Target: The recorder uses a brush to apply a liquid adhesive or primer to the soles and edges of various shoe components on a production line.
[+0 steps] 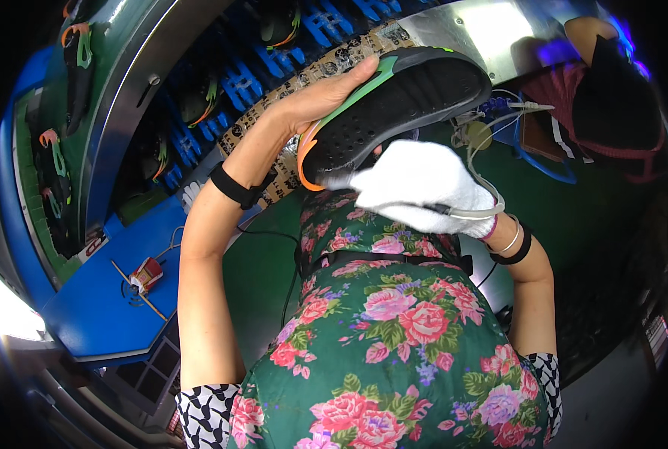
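Fingers point(362, 71) of the left hand point(325, 102) grasp the green edge of a black shoe sole point(409, 93), upper centre; the state of those on the right hand point(431, 187), gloved and blurred, cannot be told. A flowered green garment point(379, 322) fills the lower centre; a blue table point(102, 314), left; a white glove point(416, 172), centre; a black wristband point(231, 187), left of centre.

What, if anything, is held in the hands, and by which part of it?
The left hand grips the shoe sole by its green side edge. Whether the right hand holds anything is unclear.
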The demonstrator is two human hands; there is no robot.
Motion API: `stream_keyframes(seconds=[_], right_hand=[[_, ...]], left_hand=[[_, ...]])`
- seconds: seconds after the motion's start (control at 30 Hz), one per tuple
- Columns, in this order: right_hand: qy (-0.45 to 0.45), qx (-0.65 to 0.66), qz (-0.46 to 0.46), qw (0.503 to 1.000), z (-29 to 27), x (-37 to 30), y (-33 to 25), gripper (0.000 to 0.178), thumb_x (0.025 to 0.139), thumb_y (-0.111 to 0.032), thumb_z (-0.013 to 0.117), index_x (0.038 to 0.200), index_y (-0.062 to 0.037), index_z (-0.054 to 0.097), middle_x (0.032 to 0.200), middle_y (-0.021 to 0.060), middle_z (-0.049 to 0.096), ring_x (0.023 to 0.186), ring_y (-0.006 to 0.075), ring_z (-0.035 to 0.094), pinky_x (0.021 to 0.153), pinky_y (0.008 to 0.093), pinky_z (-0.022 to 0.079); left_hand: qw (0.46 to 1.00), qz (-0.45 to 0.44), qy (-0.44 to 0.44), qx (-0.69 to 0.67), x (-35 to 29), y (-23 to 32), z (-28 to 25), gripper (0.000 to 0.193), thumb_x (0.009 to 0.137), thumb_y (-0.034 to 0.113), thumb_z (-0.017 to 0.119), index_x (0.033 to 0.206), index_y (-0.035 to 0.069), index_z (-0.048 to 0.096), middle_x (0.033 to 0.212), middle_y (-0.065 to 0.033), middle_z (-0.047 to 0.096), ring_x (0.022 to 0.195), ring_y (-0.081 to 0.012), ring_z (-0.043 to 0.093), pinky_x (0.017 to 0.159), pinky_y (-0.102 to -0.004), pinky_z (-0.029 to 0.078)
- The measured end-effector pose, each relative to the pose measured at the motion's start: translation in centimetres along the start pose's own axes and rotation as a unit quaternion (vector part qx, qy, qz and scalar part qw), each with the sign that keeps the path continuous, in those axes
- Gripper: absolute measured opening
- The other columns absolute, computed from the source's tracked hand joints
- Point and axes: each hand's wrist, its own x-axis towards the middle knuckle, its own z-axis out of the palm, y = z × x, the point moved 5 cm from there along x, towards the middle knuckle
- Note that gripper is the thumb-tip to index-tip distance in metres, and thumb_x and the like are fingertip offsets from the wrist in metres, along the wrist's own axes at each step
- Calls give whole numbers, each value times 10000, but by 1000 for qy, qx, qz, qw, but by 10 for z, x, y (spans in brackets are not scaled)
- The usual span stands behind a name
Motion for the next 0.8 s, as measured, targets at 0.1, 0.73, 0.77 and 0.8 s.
stream_keyframes(seconds=[0.1, 0.73, 0.77, 0.8], right_hand=[[27, 28, 19, 999, -6, 4, 3, 219, 801, -57, 777, 1016, -93, 770, 981, 68, 753, 820, 250, 694, 731, 360, 561], [178, -51, 33, 982, -58, 18, 6, 235, 788, -7, 795, 1017, -39, 755, 978, 118, 756, 863, 278, 714, 763, 378, 564], [182, -46, 31, 982, -57, 17, 2, 242, 789, -4, 794, 1027, -30, 758, 977, 120, 759, 869, 274, 715, 754, 373, 559], [177, -67, 39, 981, -56, 15, -1, 250, 788, -3, 796, 1034, -16, 756, 996, 122, 761, 866, 268, 712, 755, 369, 555]], left_hand=[[998, -26, -38, -33, -1, -6, -7, 858, 965, 720, 424, 1382, -22, 529, 1182, -196, 677, 941, -206, 733, 767, -332, 642], [926, 83, -35, -366, -26, -74, 12, 408, 1048, 217, 525, 1351, -55, 531, 1284, -229, 642, 1105, -398, 674, 924, -496, 610], [900, 88, -75, -421, -26, -86, 6, 436, 1048, 275, 526, 1352, -36, 540, 1258, -254, 647, 1108, -416, 666, 942, -518, 597], [859, 95, -83, -496, -31, -80, 12, 471, 1044, 320, 524, 1361, -28, 535, 1276, -251, 638, 1126, -420, 655, 950, -534, 590]])
